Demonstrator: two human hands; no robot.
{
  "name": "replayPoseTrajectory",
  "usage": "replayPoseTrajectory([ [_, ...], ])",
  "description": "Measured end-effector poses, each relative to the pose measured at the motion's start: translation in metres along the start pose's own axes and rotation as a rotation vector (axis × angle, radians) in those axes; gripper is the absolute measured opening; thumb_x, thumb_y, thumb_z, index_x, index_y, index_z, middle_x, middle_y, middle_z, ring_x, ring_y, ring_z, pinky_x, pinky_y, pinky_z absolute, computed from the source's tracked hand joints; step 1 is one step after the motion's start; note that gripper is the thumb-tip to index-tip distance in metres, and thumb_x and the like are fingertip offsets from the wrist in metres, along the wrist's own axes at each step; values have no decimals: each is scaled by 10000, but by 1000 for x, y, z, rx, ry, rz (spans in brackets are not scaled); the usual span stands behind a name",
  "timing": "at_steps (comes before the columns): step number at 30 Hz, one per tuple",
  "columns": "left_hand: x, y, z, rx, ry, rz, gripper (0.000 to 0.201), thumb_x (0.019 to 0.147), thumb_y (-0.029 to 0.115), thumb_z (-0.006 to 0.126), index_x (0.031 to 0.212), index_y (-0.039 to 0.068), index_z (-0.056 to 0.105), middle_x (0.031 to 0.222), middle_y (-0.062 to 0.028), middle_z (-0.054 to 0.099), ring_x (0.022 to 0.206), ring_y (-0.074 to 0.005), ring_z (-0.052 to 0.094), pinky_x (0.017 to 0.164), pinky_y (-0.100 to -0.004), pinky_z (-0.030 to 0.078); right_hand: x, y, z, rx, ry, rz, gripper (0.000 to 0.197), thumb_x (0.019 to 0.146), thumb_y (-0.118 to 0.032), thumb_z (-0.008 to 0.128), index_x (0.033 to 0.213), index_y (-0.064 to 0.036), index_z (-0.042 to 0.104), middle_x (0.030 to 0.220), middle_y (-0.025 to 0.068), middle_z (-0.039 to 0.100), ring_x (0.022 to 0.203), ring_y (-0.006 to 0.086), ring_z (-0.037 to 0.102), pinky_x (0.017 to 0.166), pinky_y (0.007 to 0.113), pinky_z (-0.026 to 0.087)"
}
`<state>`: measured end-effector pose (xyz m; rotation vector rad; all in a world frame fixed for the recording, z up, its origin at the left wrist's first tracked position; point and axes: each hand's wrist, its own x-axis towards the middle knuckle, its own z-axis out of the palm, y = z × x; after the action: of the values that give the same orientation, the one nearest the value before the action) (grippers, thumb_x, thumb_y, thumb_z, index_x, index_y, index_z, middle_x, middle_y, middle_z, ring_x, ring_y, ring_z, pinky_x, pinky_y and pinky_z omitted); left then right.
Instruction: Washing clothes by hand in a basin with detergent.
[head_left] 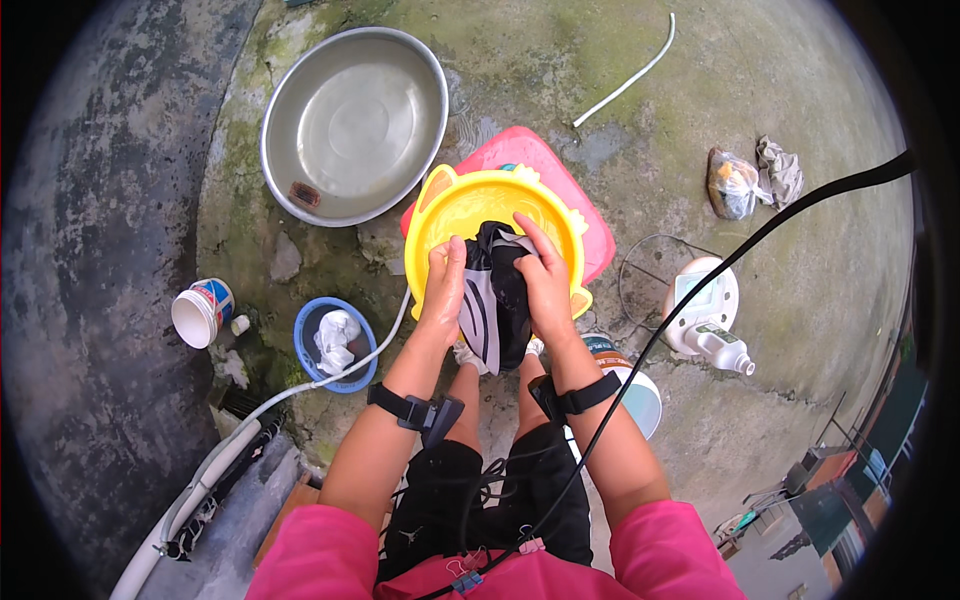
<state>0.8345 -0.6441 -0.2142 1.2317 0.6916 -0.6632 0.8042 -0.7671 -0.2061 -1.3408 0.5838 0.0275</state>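
In front of me I hold a limp black-and-grey cloth item (493,310) with curved dark lines on its grey side; its exact kind does not show. My left hand (441,288) grips its left edge, thumb upward. My right hand (546,285) is closed on the right edge, with one finger stretched up past it. The cloth hangs over the near side of a yellow basin (417,225) with ear-shaped rim pieces, which has water in it. Beneath the basin is a pink-red stool or stand (597,240).
A large metal basin (436,120) stands at far left. Nearer left are a blue basin (303,345) with white cloth and a tipped white bucket (196,315). A grey hose (270,402) runs past. To the right are a bucket (645,405), a white bottle (722,348) and a black cable (765,226).
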Motion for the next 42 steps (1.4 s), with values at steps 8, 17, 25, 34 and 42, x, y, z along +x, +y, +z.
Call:
replayPoseTrajectory([
  [8,7,-19,4,-206,18,260,256,884,309,483,902,55,498,861,-31,500,826,-110,468,747,-242,389,-6,4,41,-480,209,-118,228,747,-208,615,849,-31,513,922,194,494,865,362,477,747,403,392],
  [17,7,4,2,156,41,205,407,896,476,360,669,138,368,662,32,338,615,-72,352,558,-211,327,-33,7,47,-733,140,-452,158,720,-179,596,691,-34,540,750,114,500,753,283,491,652,359,417],
  [25,0,6,11,112,-53,300,272,856,295,548,772,37,522,710,17,462,664,-76,401,610,-209,348,21,28,21,-366,209,-35,196,841,-173,517,742,-5,509,784,163,529,771,336,500,692,365,402],
  [34,28,-23,-8,1299,79,640,723,636,81,698,1271,132,357,1180,-204,340,1083,-383,379,909,-425,335,16,60,10,-879,80,-175,717,635,-58,622,1282,-90,315,1273,227,250,1175,411,265,986,443,255],
  [42,58,-29,-24,842,30,395,599,695,65,655,1235,48,396,1048,-165,522,980,-307,517,830,-365,420,33,71,3,-864,110,-72,692,667,-2,599,1293,-93,320,1166,237,425,1086,356,428,923,379,353],
])
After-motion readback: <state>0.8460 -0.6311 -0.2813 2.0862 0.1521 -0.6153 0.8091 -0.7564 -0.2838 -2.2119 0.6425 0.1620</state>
